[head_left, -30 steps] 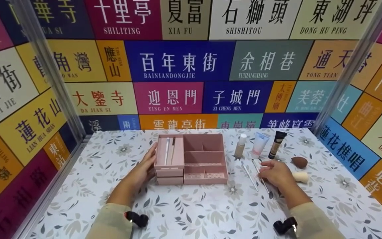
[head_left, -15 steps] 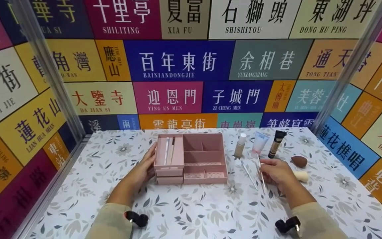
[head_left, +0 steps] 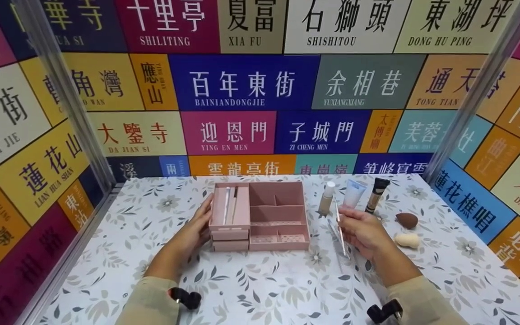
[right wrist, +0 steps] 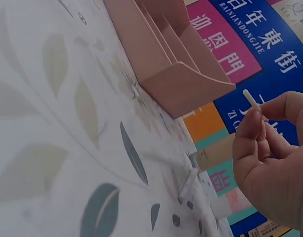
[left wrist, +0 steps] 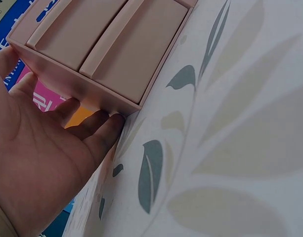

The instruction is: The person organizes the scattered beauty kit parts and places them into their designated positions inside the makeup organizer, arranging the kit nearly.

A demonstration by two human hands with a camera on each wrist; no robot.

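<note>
A pink cosmetics organizer [head_left: 272, 247] stands mid-table, with drawers at its left and open compartments at its right. My left hand [head_left: 195, 225] touches its left side with extended fingers, also visible in the left wrist view against the drawer casing [left wrist: 87, 85]. Two slim sticks [head_left: 227, 205] lie on the drawer top. Right of the organizer, my right hand [head_left: 364, 231] pinches a slim pale pen-like stick [head_left: 339, 221] between thumb and fingers, above the table; in the right wrist view only the stick's rounded white end [right wrist: 250, 98] shows. Its exact kind is unclear. Another slim stick [right wrist: 188, 184] lies on the table.
Behind the right hand stand a beige bottle with a white cap [head_left: 326, 198], a pale blue and pink tube [head_left: 353, 193] and a black-capped tube [head_left: 377, 196]. A brown makeup sponge [head_left: 406, 220] and a cream sponge [head_left: 407, 240] lie to the right. Printed panels border the floral tabletop.
My right hand has picked the slim stick up from the table and moved left with it toward the organizer, uncovering the cream sponge. My left hand has stayed at the organizer's side.
</note>
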